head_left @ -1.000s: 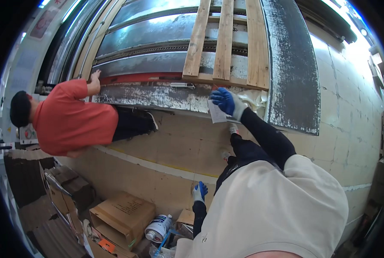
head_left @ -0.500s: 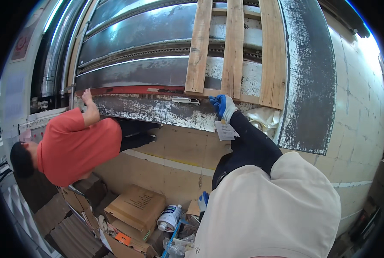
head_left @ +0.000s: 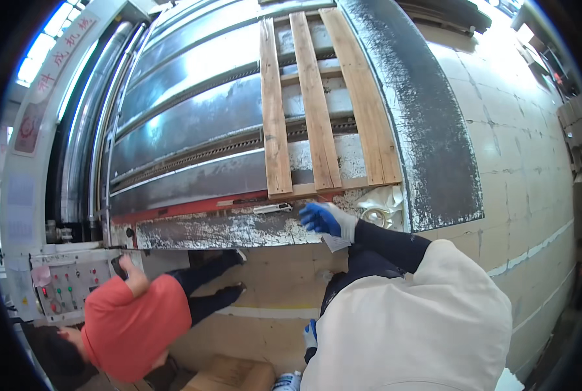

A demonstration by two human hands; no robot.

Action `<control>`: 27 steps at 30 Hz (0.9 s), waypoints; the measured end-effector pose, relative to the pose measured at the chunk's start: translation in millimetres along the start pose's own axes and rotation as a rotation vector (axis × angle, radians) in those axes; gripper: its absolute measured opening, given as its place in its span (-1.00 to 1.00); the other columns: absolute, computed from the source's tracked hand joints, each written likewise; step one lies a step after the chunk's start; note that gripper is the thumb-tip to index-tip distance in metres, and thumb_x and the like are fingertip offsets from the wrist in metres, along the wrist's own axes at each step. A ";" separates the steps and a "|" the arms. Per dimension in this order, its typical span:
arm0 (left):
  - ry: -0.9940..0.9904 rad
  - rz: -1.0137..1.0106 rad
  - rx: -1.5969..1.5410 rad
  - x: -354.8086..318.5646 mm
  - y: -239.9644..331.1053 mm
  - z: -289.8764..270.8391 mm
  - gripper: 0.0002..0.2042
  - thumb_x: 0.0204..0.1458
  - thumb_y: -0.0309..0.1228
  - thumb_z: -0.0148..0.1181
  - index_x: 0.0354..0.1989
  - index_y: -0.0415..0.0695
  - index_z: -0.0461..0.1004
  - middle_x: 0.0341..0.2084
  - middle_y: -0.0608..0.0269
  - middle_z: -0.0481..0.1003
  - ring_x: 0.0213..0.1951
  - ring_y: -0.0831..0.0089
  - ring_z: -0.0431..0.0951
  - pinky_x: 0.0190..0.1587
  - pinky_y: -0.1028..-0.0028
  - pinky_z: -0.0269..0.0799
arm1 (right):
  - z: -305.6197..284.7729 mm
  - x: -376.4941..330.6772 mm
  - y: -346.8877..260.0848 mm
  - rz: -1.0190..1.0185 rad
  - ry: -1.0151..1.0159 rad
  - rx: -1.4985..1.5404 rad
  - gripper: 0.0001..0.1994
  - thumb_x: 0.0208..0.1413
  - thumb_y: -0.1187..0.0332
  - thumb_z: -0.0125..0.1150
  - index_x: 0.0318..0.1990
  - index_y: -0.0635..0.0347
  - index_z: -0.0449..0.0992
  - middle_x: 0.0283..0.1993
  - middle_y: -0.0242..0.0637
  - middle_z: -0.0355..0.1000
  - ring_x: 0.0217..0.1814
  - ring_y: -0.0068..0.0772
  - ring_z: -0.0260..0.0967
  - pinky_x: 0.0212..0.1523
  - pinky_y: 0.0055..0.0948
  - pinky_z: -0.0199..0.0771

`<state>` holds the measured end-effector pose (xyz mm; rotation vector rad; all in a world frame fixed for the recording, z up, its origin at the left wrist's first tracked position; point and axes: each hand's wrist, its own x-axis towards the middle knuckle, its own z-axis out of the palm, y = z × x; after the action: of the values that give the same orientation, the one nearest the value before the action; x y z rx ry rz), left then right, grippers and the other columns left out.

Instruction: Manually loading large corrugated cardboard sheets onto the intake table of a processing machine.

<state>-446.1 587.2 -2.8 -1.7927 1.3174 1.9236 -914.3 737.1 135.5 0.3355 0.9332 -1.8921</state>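
My right hand (head_left: 323, 220), in a blue-and-white glove, reaches over the worn metal front edge (head_left: 225, 229) of a large machine. Its fingers are stretched out toward the left, and I see nothing in them. Just beyond the fingertips lies a pale utility knife (head_left: 272, 208), apart from the hand. Below my right wrist a small white paper (head_left: 335, 243) shows; whether it touches the glove I cannot make out. My left hand (head_left: 310, 334), gloved the same way, hangs low beside my cream shirt, mostly hidden, its fingers unclear.
Wooden slats (head_left: 317, 104) of a pallet lie on the machine bed, with crumpled pale wrapping (head_left: 379, 203) and a tape-like roll nearby. At left a co-worker in a red shirt (head_left: 137, 322) bends beside a control panel (head_left: 66, 287). A cardboard box (head_left: 232, 375) stands on the floor.
The view has shifted, bringing more of the machine in. My right hand's curled fingers have straightened. The co-worker's hand has left the bed's edge and is now by the control panel, at a dark object.
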 end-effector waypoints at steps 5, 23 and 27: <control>-0.028 -0.006 -0.008 35.9 8.2 -32.9 -0.69 0.12 -0.10 0.11 -0.29 -0.14 0.41 -0.52 0.22 0.46 -0.53 0.37 0.49 -0.50 0.40 0.42 | 23.6 -71.7 36.0 -0.122 0.062 -0.223 -0.66 0.27 0.10 0.00 -0.05 0.17 0.46 -0.25 -0.30 0.51 -0.36 -0.48 0.51 -0.41 -0.57 0.47; -0.032 -0.040 -0.107 68.0 -33.8 -117.1 -0.64 0.11 -0.11 0.12 -0.23 -0.22 0.39 -0.48 0.17 0.46 -0.51 0.32 0.48 -0.46 0.33 0.44 | 88.0 -75.2 168.4 0.030 -0.067 -0.597 -0.65 0.25 0.10 0.05 -0.08 0.24 0.43 -0.26 -0.27 0.48 -0.32 -0.51 0.47 -0.35 -0.53 0.50; -0.001 -0.056 -0.146 60.6 -49.8 -129.2 -0.62 0.11 -0.11 0.13 -0.21 -0.24 0.38 -0.45 0.13 0.46 -0.48 0.30 0.49 -0.42 0.31 0.46 | 103.0 -71.0 187.7 0.069 -0.096 -0.659 -0.65 0.24 0.10 0.07 -0.10 0.24 0.44 -0.28 -0.28 0.48 -0.35 -0.50 0.46 -0.38 -0.51 0.50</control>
<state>-337.0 500.7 -61.6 -1.8732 1.1398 2.0378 -702.8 662.3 159.2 -0.1166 1.3886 -1.4228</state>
